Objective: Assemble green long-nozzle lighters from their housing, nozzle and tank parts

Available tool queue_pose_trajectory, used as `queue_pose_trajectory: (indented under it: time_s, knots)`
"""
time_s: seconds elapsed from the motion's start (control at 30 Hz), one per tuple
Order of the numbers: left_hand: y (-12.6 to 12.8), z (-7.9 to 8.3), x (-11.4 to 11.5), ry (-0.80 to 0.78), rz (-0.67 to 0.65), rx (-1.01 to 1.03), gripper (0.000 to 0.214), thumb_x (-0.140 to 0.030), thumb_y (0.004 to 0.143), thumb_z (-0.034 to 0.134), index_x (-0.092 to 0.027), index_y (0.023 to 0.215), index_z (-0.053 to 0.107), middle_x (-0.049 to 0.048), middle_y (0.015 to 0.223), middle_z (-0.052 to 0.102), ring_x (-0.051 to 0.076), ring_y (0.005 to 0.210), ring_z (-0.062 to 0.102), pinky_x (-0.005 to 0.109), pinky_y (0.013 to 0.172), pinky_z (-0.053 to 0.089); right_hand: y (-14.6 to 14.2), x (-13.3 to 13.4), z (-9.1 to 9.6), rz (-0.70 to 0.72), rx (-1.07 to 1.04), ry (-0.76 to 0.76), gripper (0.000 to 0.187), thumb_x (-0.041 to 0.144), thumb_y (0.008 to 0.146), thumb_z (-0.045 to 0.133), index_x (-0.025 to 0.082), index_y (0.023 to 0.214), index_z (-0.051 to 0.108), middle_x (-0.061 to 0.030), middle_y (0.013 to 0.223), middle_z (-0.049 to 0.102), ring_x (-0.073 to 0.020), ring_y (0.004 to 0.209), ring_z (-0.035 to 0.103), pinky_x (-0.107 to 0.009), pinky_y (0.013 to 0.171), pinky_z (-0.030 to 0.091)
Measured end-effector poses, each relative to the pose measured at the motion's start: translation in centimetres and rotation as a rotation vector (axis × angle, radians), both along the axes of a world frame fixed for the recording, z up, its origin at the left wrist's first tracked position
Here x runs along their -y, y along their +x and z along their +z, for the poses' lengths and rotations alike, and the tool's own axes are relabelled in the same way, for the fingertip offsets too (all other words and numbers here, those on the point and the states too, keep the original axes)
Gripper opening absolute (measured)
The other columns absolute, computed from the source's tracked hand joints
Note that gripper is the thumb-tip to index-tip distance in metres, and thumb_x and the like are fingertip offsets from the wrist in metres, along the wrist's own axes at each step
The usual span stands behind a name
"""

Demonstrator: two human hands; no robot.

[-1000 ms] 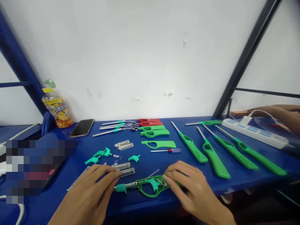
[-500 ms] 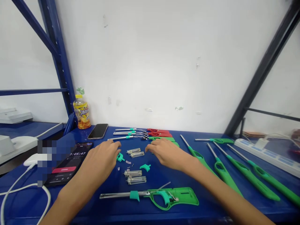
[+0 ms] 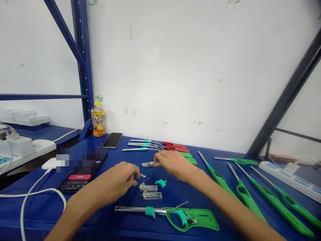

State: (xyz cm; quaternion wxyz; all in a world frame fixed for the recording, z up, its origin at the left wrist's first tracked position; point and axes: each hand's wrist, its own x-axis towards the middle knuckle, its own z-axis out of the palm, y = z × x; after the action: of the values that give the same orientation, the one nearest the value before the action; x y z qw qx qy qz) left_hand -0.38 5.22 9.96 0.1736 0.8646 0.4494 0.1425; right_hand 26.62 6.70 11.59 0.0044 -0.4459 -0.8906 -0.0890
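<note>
My right hand [image 3: 173, 163] reaches to the middle of the table, its fingers closed on the right end of a clear lighter fuel tank [image 3: 148, 164]. My left hand [image 3: 119, 179] hovers beside small loose parts [image 3: 143, 175], thumb and bent fingers apart, with no object visible between them. A teal trigger partly hides behind its fingertips. Another teal trigger [image 3: 161, 182] lies between the hands, above two more clear tanks [image 3: 151, 195]. Nearest me rests an opened green lighter half-shell [image 3: 204, 217] with a metal tube [image 3: 132, 209] and a teal collar [image 3: 150, 212].
Several green lighters [image 3: 248, 197] lie on the right, near a white power strip [image 3: 291, 177]. Red lighter shells [image 3: 175, 147] with wired tubes sit at the back. On the left are a phone with a lit screen [image 3: 82, 174], a dark phone [image 3: 112, 140], a bottle [image 3: 98, 120] and white cables [image 3: 25, 207].
My right hand has moved left and closed on a clear tank. My left hand has come down toward the small parts. The whole view has shifted slightly.
</note>
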Motion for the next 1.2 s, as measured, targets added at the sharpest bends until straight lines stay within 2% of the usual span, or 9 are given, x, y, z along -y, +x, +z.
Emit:
queue_pose_trajectory:
  time_s: [0.13,0.27,0.33,0.47,0.6,0.7,0.9,1.07,1.2]
  knots:
    - [-0.5,-0.8,-0.8,0.0,0.029,-0.019,0.024,-0.025,0.092,0.06,-0.028,0.108,0.077,0.0036,0.098,0.076,0.03,0.102,0.069,0.037,0.085,0.047,2.3,0.9,-0.1,-0.055,-0.112,0.035,0.035,0.037,0.106,0.071,0.019,0.136,0.066,-0.0103,0.136,0.07,-0.0255,0.112,0.073,-0.047,0.093,0.064]
    - [-0.6,-2.0,-2.2,-0.004,0.017,-0.073,0.019,-0.018,0.093,0.067,-0.025,0.108,0.076,0.0026,0.096,0.074,0.028,0.102,0.069,0.04,0.089,0.05,3.5,0.3,-1.4,-0.044,-0.189,0.059,0.035,0.037,0.106,0.07,0.02,0.136,0.067,-0.0104,0.137,0.069,-0.0257,0.113,0.073,-0.047,0.095,0.063]
    - [-0.4,-2.4,-2.8,-0.012,-0.005,-0.104,0.009,-0.024,0.099,0.071,-0.021,0.107,0.074,0.0023,0.099,0.074,0.025,0.1,0.07,0.042,0.09,0.055,3.7,-0.1,-2.1,-0.022,-0.215,0.068,0.034,0.037,0.106,0.07,0.02,0.136,0.067,-0.0105,0.137,0.069,-0.0258,0.114,0.072,-0.047,0.096,0.063]
    - [-0.2,-2.6,-3.4,-0.02,-0.037,-0.133,0.024,-0.041,0.106,0.07,-0.017,0.108,0.072,0.0045,0.108,0.074,0.021,0.095,0.072,0.042,0.088,0.061,3.8,-0.3,-2.8,0.031,-0.256,0.07,0.033,0.037,0.106,0.07,0.02,0.135,0.068,-0.0103,0.136,0.07,-0.0254,0.113,0.073,-0.047,0.095,0.063]
    - [-0.2,-2.3,-3.0,-0.012,-0.043,-0.102,0.013,-0.028,0.104,0.067,-0.019,0.095,0.071,0.0022,0.1,0.073,0.021,0.094,0.069,0.039,0.085,0.056,3.7,-0.1,-3.0,0.051,-0.312,0.061,0.032,0.037,0.107,0.07,0.02,0.134,0.068,-0.0101,0.136,0.07,-0.0252,0.113,0.073,-0.047,0.095,0.063]
    - [0.2,-1.9,-2.4,0.012,-0.043,-0.047,0.016,-0.018,0.098,0.059,-0.024,0.086,0.068,0.0008,0.094,0.073,0.022,0.09,0.067,0.035,0.079,0.047,3.6,0.1,-3.1,0.04,-0.373,0.04,0.031,0.036,0.107,0.07,0.02,0.133,0.068,-0.01,0.135,0.07,-0.025,0.112,0.073,-0.047,0.095,0.063]
    - [2.1,-0.6,-1.7,0.092,-0.009,0.127,0.021,-0.033,0.1,0.052,-0.027,0.088,0.068,0.0015,0.093,0.076,0.026,0.091,0.067,0.034,0.078,0.043,2.7,0.8,-3.1,-0.025,-0.613,-0.041,0.03,0.037,0.107,0.07,0.019,0.13,0.069,-0.0092,0.13,0.072,-0.0244,0.109,0.074,-0.046,0.094,0.063]
    - [4.0,0.6,-1.3,0.15,0.047,0.312,0.026,-0.038,0.096,0.055,-0.027,0.093,0.078,0.0021,0.087,0.079,0.024,0.077,0.068,0.033,0.075,0.046,1.5,1.2,-2.6,0.002,-0.853,-0.206,0.027,0.039,0.109,0.067,0.017,0.123,0.071,-0.0061,0.114,0.076,-0.0199,0.094,0.076,-0.041,0.085,0.065]
    - [4.8,1.1,-0.8,0.144,0.071,0.436,0.03,-0.044,0.094,0.057,-0.026,0.091,0.081,0.0028,0.08,0.079,0.023,0.07,0.067,0.032,0.067,0.049,1.1,1.5,-2.4,0.032,-0.982,-0.276,0.018,0.035,0.109,0.064,0.019,0.108,0.07,-0.0035,0.098,0.08,-0.0193,0.09,0.078,-0.035,0.083,0.062]
